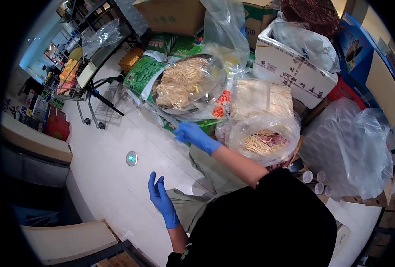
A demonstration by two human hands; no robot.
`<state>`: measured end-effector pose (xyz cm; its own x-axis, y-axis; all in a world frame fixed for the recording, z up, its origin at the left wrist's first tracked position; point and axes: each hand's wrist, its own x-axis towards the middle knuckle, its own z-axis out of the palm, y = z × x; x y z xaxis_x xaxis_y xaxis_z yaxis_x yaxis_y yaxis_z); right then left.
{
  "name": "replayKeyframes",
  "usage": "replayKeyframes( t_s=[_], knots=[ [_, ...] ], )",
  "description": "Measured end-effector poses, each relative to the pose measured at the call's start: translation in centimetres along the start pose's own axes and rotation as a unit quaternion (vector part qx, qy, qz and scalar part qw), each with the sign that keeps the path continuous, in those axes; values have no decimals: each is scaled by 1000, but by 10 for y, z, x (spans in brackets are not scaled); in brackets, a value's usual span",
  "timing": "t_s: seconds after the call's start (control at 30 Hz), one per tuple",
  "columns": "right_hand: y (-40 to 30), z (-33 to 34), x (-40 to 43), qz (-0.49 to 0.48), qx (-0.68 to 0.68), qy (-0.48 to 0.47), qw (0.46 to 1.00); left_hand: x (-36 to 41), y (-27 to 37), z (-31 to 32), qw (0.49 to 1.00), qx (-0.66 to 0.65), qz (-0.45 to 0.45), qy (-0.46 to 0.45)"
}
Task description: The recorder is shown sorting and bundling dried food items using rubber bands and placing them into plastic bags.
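My left hand (163, 199), in a blue glove, is raised over the floor with its fingers apart and nothing in it. My right hand (195, 136), gloved alike, reaches out below a round metal basin (180, 112); its fingers are bent and blurred, and whether they hold anything is unclear. Clear plastic covers bundles of pale dried strands (180, 83) in the basin. Green printed bags (145, 72) lie under and beside it. Close to my right forearm, an open clear bag (237, 133) shows pale strands (259, 143) and purplish pieces. Behind it sits a plastic-wrapped pale block (260, 96).
A white foam box (290, 68) with a plastic bag stands at the back right, near a blue carton (357, 50). Right of me is a large translucent bag of cups (345, 150). A shopping cart (72, 95) stands left on the tiled floor (117, 187), past a round floor light (131, 158).
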<state>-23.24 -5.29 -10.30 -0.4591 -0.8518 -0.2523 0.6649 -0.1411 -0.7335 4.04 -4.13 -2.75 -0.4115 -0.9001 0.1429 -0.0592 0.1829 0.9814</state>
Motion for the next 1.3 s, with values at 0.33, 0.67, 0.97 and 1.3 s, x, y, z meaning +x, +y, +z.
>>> replayKeyframes(
  t_s=[0.33,0.67,0.97,1.3],
  knots=[
    [-45,-63,-165,0,-273,1,962,-9,-4,9,998,-42,-20,-33],
    [-123,-168,-235,-147,-692,192,680,-13,-21,-8,998,-56,-30,-24],
    [-117,-197,-290,17,-833,140,535,-9,-23,12,994,-53,-63,-69],
    [-83,-215,-273,12,-911,148,385,3,-8,38,989,-91,-28,-112]
  ],
)
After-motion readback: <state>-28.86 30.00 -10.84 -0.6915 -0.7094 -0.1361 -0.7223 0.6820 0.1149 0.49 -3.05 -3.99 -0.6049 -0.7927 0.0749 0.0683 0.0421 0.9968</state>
